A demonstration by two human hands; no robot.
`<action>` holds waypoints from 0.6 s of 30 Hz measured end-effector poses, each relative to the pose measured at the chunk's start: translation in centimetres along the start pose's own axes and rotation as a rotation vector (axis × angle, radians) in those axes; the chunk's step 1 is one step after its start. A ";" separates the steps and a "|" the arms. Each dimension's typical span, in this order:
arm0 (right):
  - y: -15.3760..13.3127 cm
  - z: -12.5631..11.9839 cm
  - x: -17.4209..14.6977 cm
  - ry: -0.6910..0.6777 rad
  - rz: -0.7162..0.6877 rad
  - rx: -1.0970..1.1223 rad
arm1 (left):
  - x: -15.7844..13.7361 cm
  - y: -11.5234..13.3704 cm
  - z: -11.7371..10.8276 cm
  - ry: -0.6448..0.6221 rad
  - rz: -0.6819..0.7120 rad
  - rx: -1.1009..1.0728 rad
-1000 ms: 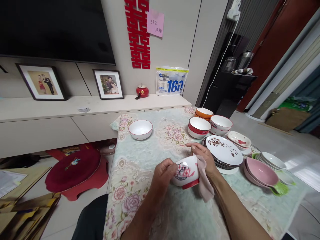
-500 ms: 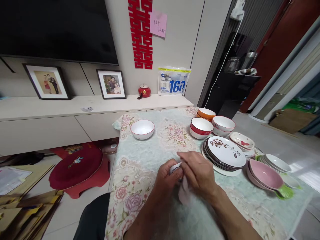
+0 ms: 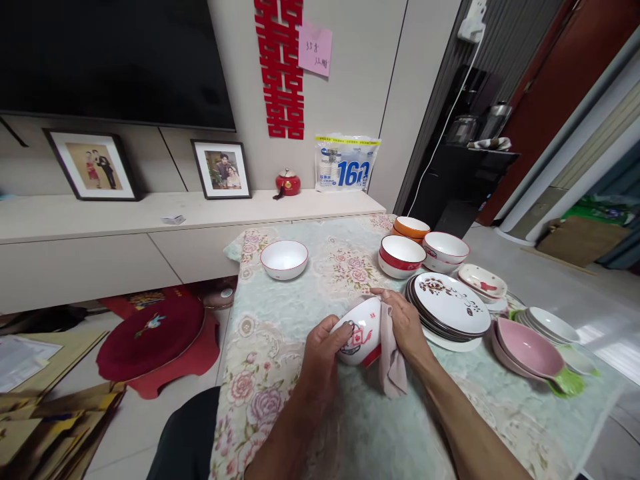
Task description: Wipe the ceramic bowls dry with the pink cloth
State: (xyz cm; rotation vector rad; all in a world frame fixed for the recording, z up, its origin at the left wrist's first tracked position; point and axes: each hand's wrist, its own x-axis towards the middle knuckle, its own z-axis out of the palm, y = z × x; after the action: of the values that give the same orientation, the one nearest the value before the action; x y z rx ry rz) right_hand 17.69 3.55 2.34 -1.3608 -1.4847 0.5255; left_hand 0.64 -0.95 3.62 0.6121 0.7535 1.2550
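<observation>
Your left hand cups the small white bowl just below the middle of the frame, fingers curled round its painted wall and thumb on the near side. The bowl is tilted on its side, mouth turned toward the right, red foot ring toward you. Your right hand is closed over the rim, pressing a pinkish cloth against it; the cloth's loose end hangs down toward the bench.

The bowl looks like glazed ceramic: rigid, light for one hand, smooth and likely slippery, and it would chip if dropped. The surest hold appears to be the wall and the foot ring, as your left hand has it. The cloth is soft and limp and gives no support.

Room is tight at right: the stack of patterned plates sits just beside your right hand, with the pink dishes further right and the red-banded bowls above. A lone white bowl stands well apart, upper left of centre. The bench's left edge runs near your left forearm; open cloth lies between.
</observation>
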 end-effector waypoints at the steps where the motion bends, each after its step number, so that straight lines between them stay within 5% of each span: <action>1: 0.0 0.1 0.0 0.032 0.004 -0.004 | 0.0 0.0 0.0 -0.002 -0.003 0.002; 5: -1.0 0.3 -1.0 0.186 -0.058 -0.042 | -0.2 -0.2 0.0 0.015 -0.003 0.002; 8: -2.9 0.6 -2.2 0.226 -0.351 -0.165 | -0.3 0.1 0.3 0.032 0.016 -0.020; 13: -5.7 1.6 -4.0 0.056 -0.778 -0.344 | -0.5 1.0 0.4 0.052 0.057 0.033; 18: -5.4 2.1 -3.9 -0.068 -0.865 -0.302 | -0.5 0.8 0.1 0.039 0.086 0.026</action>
State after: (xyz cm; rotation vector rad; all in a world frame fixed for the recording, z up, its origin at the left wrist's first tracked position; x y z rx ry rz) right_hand 12.70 -0.80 4.61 -0.7824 -2.0736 -0.2158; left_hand 0.16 -1.28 4.32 0.6487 0.7837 1.3405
